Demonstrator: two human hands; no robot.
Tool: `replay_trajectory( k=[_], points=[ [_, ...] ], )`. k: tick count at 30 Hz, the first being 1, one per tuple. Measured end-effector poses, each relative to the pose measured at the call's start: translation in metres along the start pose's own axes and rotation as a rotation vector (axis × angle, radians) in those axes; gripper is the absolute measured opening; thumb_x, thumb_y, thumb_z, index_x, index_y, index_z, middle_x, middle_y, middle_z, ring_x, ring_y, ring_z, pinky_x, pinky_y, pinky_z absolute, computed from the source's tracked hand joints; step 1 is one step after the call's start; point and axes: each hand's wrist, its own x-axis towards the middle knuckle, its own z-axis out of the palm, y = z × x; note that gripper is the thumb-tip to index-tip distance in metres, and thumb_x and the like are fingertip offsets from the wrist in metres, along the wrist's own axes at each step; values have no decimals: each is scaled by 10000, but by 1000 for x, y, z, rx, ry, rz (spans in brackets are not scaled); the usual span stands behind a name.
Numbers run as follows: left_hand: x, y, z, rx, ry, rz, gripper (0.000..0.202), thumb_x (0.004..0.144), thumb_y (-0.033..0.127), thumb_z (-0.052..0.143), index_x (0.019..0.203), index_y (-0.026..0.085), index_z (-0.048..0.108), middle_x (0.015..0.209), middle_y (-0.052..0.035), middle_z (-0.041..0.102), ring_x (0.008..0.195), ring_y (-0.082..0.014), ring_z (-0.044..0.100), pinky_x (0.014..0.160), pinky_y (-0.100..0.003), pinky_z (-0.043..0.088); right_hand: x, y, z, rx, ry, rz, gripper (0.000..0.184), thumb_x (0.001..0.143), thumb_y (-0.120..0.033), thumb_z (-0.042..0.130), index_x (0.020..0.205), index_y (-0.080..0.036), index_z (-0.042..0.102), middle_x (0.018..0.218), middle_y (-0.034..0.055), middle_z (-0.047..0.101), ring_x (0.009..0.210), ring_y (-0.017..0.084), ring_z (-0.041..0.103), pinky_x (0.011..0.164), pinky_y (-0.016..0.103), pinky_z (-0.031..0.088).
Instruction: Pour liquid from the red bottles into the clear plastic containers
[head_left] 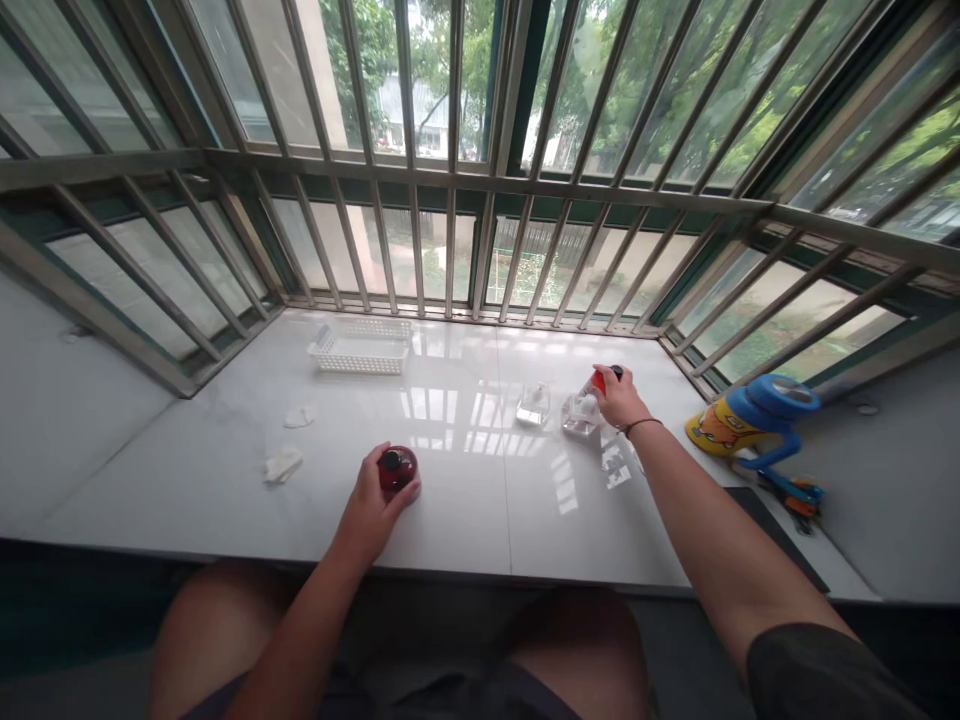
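Observation:
A dark red, rounded bottle with a black cap (pixel 403 466) stands on the white tabletop near the front edge. Curled around its side are the fingers and thumb of my left hand (pixel 370 506). Farther back on the right, my right hand (pixel 621 400) is closed on a small red bottle with a black top (pixel 599 381), mostly covered by my fingers. Just in front of that hand is a clear glass bottle (pixel 579 416); whether the hand touches it I cannot tell. Another clear glass bottle (pixel 533 406) stands slightly to its left.
A white plastic basket (pixel 360 360) sits at the back left. Two crumpled white tissues (pixel 283 466) lie on the left. To the right are a yellow-and-blue water bottle (pixel 739 415), a dark flat sheet (pixel 780 535) and blue-orange tools (pixel 799 495). Metal window bars (pixel 480 182) enclose the back.

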Motion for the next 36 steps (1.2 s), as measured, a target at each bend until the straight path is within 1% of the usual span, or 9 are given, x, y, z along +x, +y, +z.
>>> replay_trajectory(
  k=[6,12,16,19,22,26,30,33,36],
  points=[
    [2,0,1,-2,12,10,756,938,569,719,1555,261,411,1488,-166,592,1279,-352,688,1118,-580,554,-38,-12,2,0,8,-135,637,969,-341,587,1593,-280,475,1587,178,325,1259,350,594,1165,576,487],
    [2,-3,3,-2,11,26,762,942,568,714,1561,254,399,1504,-167,577,1285,-343,682,1121,-557,554,-84,-37,2,11,12,-226,573,1013,-344,527,1580,-281,474,1596,161,315,1372,345,529,1187,571,477],
    [2,-4,3,3,6,28,763,949,569,705,1563,246,390,1529,-173,556,1324,-345,655,1146,-556,533,-118,-55,6,24,11,-265,547,1031,-360,517,1573,-298,478,1606,144,319,1397,335,515,1189,556,487],
    [2,-4,3,3,6,33,759,952,565,705,1563,244,390,1539,-176,551,1337,-347,647,1136,-548,540,-131,-63,10,23,22,-251,572,1012,-316,533,1582,-296,476,1614,148,312,1400,345,513,1183,564,490],
    [2,-4,3,-4,12,45,749,951,552,711,1555,240,398,1540,-176,551,1344,-350,644,1131,-544,544,-125,-65,10,11,27,-197,597,994,-288,539,1588,-296,479,1624,154,308,1391,368,522,1163,572,501],
    [3,-4,3,-5,19,56,746,951,547,713,1553,235,400,1552,-178,541,1373,-355,624,1156,-551,523,-93,-62,7,-4,32,-94,595,1007,-341,525,1598,-293,480,1637,180,307,1330,404,571,1117,613,517],
    [2,-3,4,2,26,71,729,953,525,714,1544,227,409,1544,-185,553,1387,-359,616,1176,-570,501,-70,-60,4,3,30,-44,632,993,-406,583,1608,-303,477,1672,196,288,1327,431,582,1109,640,504],
    [2,-3,4,-2,32,85,727,956,513,714,1546,219,408,1553,-198,551,1406,-368,602,1188,-587,485,-72,-61,-1,23,39,-62,674,1019,-490,580,1644,-286,430,1750,209,151,1445,459,497,1144,641,464],
    [2,-3,3,-3,32,84,743,955,513,721,1558,217,404,1565,-203,546,1406,-369,605,1193,-590,481,-91,-64,-9,47,156,-83,744,1040,-562,545,1688,-260,339,1788,218,-23,1601,488,275,1202,676,387]
  ],
)
